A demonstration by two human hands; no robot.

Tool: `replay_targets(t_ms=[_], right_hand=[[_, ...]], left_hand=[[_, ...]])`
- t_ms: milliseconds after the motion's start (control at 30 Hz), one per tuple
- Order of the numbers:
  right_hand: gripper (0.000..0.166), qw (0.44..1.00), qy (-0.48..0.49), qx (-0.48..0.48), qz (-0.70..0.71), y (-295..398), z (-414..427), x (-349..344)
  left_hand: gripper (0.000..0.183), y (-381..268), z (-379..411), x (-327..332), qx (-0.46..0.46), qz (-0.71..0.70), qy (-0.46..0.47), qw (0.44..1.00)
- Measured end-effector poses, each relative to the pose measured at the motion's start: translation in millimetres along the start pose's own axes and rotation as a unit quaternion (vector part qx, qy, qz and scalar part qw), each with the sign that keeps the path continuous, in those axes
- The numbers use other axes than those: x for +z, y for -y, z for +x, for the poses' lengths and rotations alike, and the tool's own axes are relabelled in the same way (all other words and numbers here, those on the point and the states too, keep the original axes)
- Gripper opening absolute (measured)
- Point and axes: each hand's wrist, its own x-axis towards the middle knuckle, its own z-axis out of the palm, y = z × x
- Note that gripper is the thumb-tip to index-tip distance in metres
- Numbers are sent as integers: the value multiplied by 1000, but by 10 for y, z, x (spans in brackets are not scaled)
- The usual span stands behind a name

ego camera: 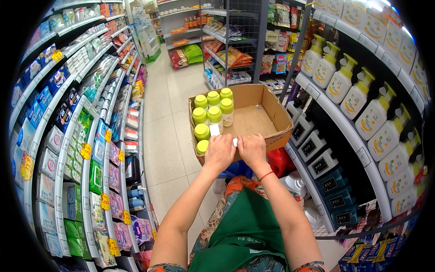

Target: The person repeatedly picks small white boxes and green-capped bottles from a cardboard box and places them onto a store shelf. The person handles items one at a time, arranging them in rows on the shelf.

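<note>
A cardboard box (260,117), open at the top, stands before me; white bottles with lime-green caps (214,114) fill its left part. At the box's near edge, my left hand (220,153) has its fingers curled around part of a small white object (214,130) that sticks up above them. My right hand (251,149) is beside it, fingers curled, with a small white piece (235,142) showing between the two hands. How the white parts connect, and what lies under the fingers, is hidden.
Shelves of tissue packs (71,149) line the left side. Pump bottles (353,98) stand on the right shelf, above dark-labelled bottles (312,149). Something red (281,161) lies below the box's near right corner. A tiled aisle (163,129) runs ahead to more shelves.
</note>
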Motion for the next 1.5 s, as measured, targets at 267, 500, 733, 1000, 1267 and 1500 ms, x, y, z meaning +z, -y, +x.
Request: replay_targets(t_ms=[267,500,733,1000,1267,1500], right_hand=[[25,1000,-10,-3,3,-3,-16,10],[26,1000,-7,-2,4,-4,-10,7],[26,1000,-4,0,-3,5,-7,-15],[26,1000,11,0,-2,3,-17,-28],[27,993,101,43,45,-63,79,-129],[29,985,151,76,38,-55,118,-167]], left_hand=[[9,5,-7,18,4,10,-1,1000],[9,7,-8,21,5,12,-4,1000],[8,0,-4,19,7,16,-4,1000],[7,12,-21,29,6,6,1,1000],[14,228,176,-45,-69,-101,154,980],[23,269,364,-324,-106,-177,281,937]])
